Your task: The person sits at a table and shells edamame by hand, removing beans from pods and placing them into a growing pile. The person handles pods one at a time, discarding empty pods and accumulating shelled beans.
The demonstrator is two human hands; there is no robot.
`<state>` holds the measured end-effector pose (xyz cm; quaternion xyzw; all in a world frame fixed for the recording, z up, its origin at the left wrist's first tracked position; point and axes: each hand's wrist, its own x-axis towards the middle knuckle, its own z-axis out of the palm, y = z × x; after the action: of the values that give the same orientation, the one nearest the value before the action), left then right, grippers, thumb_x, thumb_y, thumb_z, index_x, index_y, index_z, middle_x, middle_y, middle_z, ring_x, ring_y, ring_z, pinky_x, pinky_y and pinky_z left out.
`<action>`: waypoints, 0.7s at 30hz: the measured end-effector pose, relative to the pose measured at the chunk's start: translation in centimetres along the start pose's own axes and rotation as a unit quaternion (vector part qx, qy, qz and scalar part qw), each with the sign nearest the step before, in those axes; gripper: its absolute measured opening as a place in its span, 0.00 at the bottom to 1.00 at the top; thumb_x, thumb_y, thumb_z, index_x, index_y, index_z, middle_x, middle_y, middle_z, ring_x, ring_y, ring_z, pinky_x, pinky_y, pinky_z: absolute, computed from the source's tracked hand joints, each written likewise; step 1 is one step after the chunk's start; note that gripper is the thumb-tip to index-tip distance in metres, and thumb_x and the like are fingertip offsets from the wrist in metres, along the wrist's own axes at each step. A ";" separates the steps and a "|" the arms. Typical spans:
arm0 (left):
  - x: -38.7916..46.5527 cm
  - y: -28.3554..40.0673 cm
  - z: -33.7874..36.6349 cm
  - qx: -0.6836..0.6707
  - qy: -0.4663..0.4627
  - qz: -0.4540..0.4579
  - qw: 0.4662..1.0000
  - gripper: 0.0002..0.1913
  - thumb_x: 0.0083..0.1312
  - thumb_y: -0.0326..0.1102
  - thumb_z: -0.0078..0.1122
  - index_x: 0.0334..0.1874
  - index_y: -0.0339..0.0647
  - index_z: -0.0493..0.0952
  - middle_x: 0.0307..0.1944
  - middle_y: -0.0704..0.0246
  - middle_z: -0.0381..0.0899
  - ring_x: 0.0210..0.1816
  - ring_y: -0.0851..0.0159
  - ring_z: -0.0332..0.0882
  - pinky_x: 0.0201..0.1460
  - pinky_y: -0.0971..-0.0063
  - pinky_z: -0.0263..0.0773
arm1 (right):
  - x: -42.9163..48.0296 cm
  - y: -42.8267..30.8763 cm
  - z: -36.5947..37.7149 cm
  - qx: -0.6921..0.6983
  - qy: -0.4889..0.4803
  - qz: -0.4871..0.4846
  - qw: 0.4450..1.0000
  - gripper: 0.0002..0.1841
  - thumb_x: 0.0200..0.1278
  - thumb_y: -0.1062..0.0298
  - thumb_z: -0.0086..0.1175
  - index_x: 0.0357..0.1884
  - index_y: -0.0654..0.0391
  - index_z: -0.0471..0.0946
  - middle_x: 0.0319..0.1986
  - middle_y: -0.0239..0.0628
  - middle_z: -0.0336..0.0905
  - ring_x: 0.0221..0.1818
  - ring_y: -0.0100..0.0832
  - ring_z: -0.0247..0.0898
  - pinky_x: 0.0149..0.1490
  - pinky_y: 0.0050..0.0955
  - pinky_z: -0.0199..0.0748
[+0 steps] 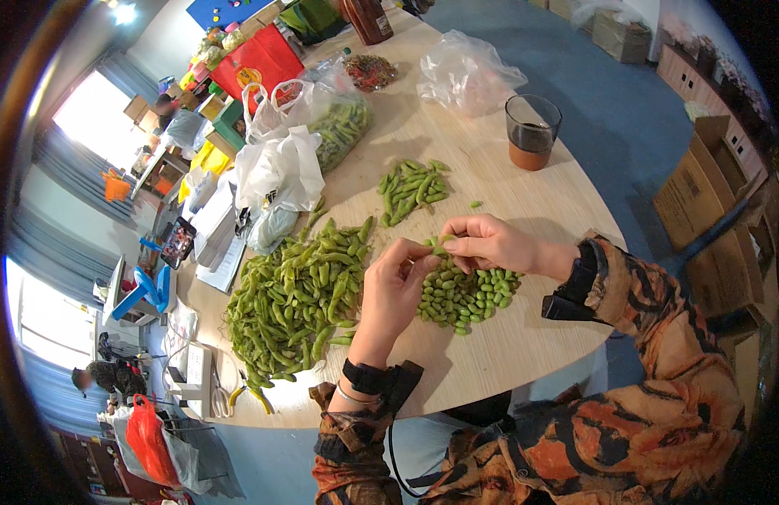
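Observation:
My left hand (396, 290) and my right hand (490, 245) meet over the wooden table, both pinching a green soybean pod (439, 250) between thumbs and fingers. Right below them lies a spread of shelled green soybeans (468, 293), partly covered by my hands. A large heap of unshelled soybean pods (295, 297) rests to the left of my left hand. Beyond my hands is a smaller pile of pods (413, 189), with a single loose bean (476, 204) to its right.
A glass of dark drink (533, 132) stands near the table's right edge, beside a clear plastic bag (468, 72). White bags (279, 170) and a bag of pods (342, 126) lie further back. Pliers (252, 392) and scissors (221, 398) are at the left edge. Two people are in the background.

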<state>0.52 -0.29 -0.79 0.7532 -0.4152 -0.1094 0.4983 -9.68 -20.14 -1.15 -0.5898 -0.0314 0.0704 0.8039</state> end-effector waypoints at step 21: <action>0.0 -0.6 -0.3 -0.131 -0.078 -0.099 0.983 0.09 0.73 0.35 0.64 0.40 0.36 0.78 0.26 0.74 0.80 0.26 0.78 0.73 0.29 0.80 0.69 | 0.1 0.1 0.2 -0.216 0.024 -0.082 0.973 0.08 0.79 0.66 0.52 0.41 0.60 0.72 0.26 0.26 0.69 0.30 0.19 0.63 0.37 0.24 0.64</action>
<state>1.05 -0.03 -1.18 0.7081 -0.3582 -0.2695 0.5455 -9.64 -19.87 -1.16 -0.7466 -0.0748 -0.0186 0.6608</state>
